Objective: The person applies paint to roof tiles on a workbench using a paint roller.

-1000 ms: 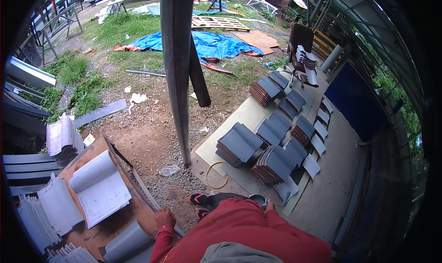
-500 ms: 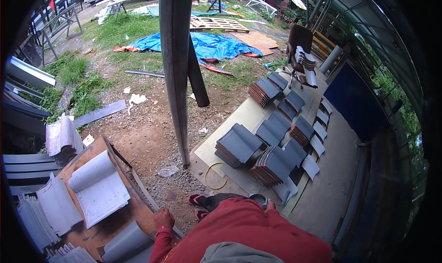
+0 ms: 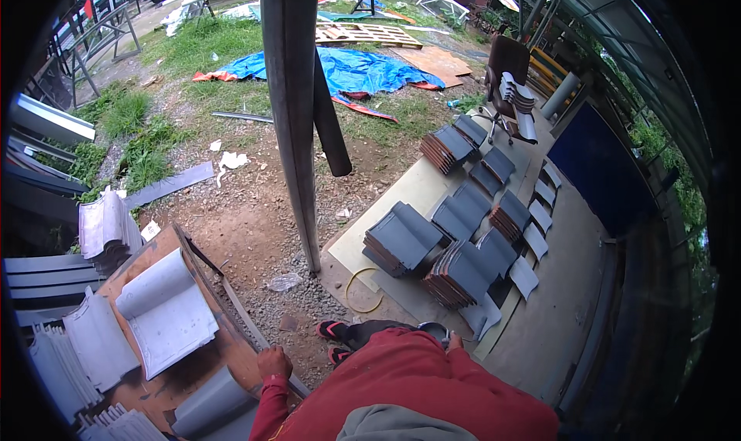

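Note:
My left hand [image 3: 274, 362] hangs by the edge of the brown wooden table [image 3: 231, 347] with its fingers curled in and nothing visible in them. On that table lies a light grey curved roof tile [image 3: 168, 317], and a darker grey curved tile [image 3: 212, 402] is nearer me. At my right side, my right hand [image 3: 455, 342] is closed at a round, dark container with a pale rim [image 3: 434, 331]. Much of the container is hidden behind my red-sleeved body, so its kind cannot be told.
Stacks of dark grey roof tiles [image 3: 401, 236] stand on a pale board [image 3: 356, 250] to the right. Single light tiles [image 3: 524, 277] line its far right side. A metal post [image 3: 297, 148] rises ahead. Beyond are a blue tarp [image 3: 367, 72] and an office chair [image 3: 505, 67].
The view has shifted slightly, and the scene sits a little further right and lower around the tile stacks. Both hands keep nearly the same place and pose.

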The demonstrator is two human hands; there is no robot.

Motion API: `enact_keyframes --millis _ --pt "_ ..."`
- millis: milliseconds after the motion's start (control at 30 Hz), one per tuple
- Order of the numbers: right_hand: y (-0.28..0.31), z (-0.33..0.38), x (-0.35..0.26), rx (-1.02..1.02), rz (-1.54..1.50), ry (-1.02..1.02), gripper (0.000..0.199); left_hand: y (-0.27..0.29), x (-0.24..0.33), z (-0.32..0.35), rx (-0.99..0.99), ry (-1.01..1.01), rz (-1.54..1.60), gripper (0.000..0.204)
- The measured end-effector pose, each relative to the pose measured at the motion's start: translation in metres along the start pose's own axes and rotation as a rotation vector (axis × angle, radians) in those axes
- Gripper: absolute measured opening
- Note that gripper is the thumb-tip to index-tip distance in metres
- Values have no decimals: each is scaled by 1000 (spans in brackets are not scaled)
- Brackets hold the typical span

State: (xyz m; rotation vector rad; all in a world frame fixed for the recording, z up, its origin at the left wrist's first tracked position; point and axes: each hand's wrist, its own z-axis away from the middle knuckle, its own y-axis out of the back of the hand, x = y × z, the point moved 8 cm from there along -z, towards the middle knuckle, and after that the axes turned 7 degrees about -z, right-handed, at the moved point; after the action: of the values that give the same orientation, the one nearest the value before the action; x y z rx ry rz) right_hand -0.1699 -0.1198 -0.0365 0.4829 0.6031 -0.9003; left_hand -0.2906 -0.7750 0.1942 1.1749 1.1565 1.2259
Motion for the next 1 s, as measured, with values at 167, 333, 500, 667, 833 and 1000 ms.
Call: enact_keyframes --millis 167,333,500,667,833,1000 --pt "-5 19 -8 -15 -54 31 34 1 1 0 28 -19 8 6" --pt "-4 35 -14 51 -36 25 40 1 1 0 25 -20 16 6" --pt "-8 24 -8 6 -55 13 37 1 0 0 11 -1 3 6" --pt "-14 24 -11 -13 -57 -6 36 2 1 1 41 -9 10 6" --pt "-14 38 -13 61 -84 -84 32 -2 -1 1 21 0 4 7" --pt "-23 37 -15 -64 -36 -49 37 -6 -2 1 -16 10 -30 7"
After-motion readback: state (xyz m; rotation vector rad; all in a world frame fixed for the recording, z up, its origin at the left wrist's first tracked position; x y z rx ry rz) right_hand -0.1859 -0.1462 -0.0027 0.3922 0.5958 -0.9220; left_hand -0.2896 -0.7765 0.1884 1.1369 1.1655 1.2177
